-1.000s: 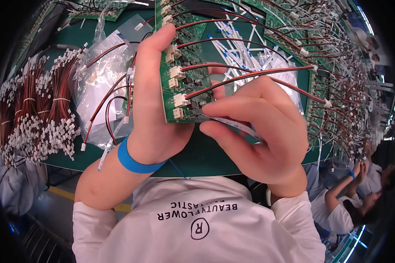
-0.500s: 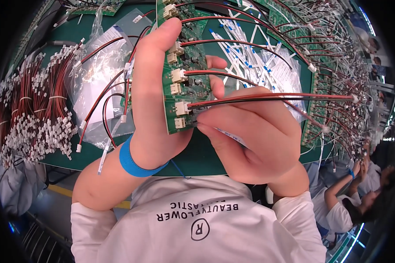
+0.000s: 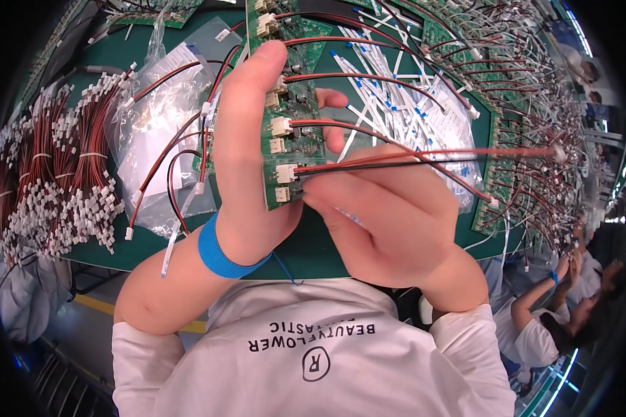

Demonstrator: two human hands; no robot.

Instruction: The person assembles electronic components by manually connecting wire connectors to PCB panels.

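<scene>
My left hand [image 3: 247,132] is wrapped round a green circuit board [image 3: 270,161], its thumb along the near side and fingertips showing past the far side. The board stands steeply tilted, with a row of white connectors [image 3: 281,126] along one edge. Red-and-black wire leads [image 3: 368,78] run from several connectors to the right. My right hand [image 3: 396,215] is closed in a pinch at the board's lower end, close to the lowest connectors. A white flat ribbon cable [image 3: 350,216] shows between its fingers; the end at the board is hidden by the fingertips.
Bundled red-and-black leads [image 3: 90,167] lie on the left of the green table [image 3: 306,254], beside a clear plastic bag [image 3: 156,163]. Loose white ribbon cables [image 3: 389,97] with blue ends are scattered behind my right hand. Wired boards [image 3: 490,184] are stacked at right. Another person [image 3: 535,316] sits far right.
My right hand has shifted slightly left along with the ribbon cable, staying at the board's lower end. The board's upper part has moved slightly down; the lowest wire lead swings.
</scene>
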